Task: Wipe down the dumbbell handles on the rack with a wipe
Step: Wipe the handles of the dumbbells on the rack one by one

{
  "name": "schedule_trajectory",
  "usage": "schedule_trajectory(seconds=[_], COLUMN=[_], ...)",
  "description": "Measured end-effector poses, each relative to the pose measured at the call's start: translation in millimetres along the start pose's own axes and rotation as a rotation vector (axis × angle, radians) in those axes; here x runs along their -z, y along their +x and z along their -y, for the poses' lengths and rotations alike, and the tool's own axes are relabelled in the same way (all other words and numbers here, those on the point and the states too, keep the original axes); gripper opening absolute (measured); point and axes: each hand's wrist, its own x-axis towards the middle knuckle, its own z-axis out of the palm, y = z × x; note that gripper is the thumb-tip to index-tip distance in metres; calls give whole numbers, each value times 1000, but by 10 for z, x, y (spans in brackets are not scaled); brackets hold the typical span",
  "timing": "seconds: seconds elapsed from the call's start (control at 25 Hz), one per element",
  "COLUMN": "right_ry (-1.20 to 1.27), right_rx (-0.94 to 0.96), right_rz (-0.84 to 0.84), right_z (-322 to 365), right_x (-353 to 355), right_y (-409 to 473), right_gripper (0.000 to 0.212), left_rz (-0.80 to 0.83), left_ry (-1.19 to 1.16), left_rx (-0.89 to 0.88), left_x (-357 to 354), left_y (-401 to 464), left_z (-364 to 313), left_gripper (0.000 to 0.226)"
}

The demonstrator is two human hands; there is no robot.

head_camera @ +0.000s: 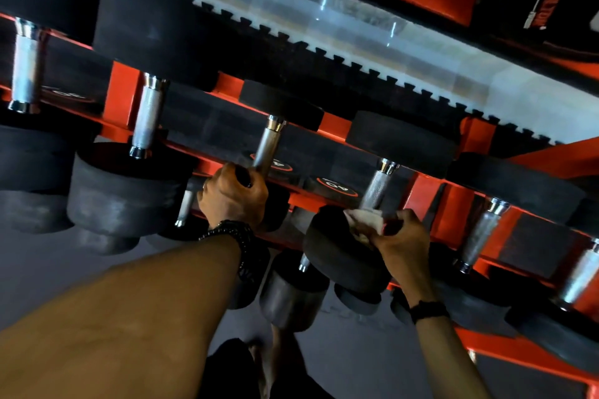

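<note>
Right hand grip: right hand point(400, 235) pinches a white wipe point(364, 220) in curled fingers, pressed to the low end of a shiny dumbbell handle point(376, 185).
Left hand grip: left hand point(231, 196) curls round the low end of the next handle point(269, 147) to the left, thumb on top.
Wipe: crumpled, touching the handle just above that dumbbell's black front weight point(340, 253).
Rack: red metal rack point(121, 94) with shelves that slant across the view; both held dumbbells lie on the upper shelf, near its middle.
Other handles: two more point(147, 115) toward the left end of the shelf, two point(479, 233) toward the right end, none touched.
Lower shelf: more dumbbells, some with grey ends point(291, 301), under the front edge of the upper shelf.
Wrists: dark bead bracelet point(238, 233) on the left, dark band point(428, 309) on the right.
Floor: grey, below the rack.
</note>
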Motion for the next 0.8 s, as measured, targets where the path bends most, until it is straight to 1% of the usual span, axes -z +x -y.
schedule_trajectory(seconds=[0.12, 0.2, 0.24, 0.28, 0.32, 0.36, 0.44, 0.52, 0.6, 0.72, 0.76, 0.8], right_ry=[123, 213, 245, 265, 258, 228, 113, 5, -19, 109, 108, 57], right_rx=[136, 184, 193, 202, 197, 176, 122, 67, 45, -8, -9, 12], right_rz=[-158, -332, -400, -429, -425, -397, -282, -204, -220, -295, -301, -315], right_z=[74, 173, 213, 219, 200, 161, 78, 44, 37, 121, 143, 138], right_x=[-43, -84, -103, -122, -152, -173, -184, -182, -200, -215, -222, -234], right_y=[55, 237, 332, 388, 385, 317, 49, -143, 31, 556, 589, 516], right_gripper=[29, 20, 15, 9, 6, 9, 15, 11, 12, 12, 12, 9], left_rz=[-13, -2, 4, 8, 8, 6, 5, 16, 31, 37, 40, 39], left_ry=[-29, -24, -19, -14, -12, -17, -33, -31, -31, -38, -32, -29], left_rx=[-8, -6, -5, -5, -3, -1, -4, -6, -4, 4, 10, 12], left_x=[17, 30, 31, 34, 36, 42, 53, 62, 74, 76, 76, 66], left_y=[1, -3, -4, -8, -9, -13, -20, -20, -16, -14, -13, -11], left_z=[-14, -14, -19, -26, -29, -32, -35, -29, -31, -33, -32, -28], left_gripper=[38, 39, 40, 40, 40, 39, 39, 38, 36, 27, 24, 23])
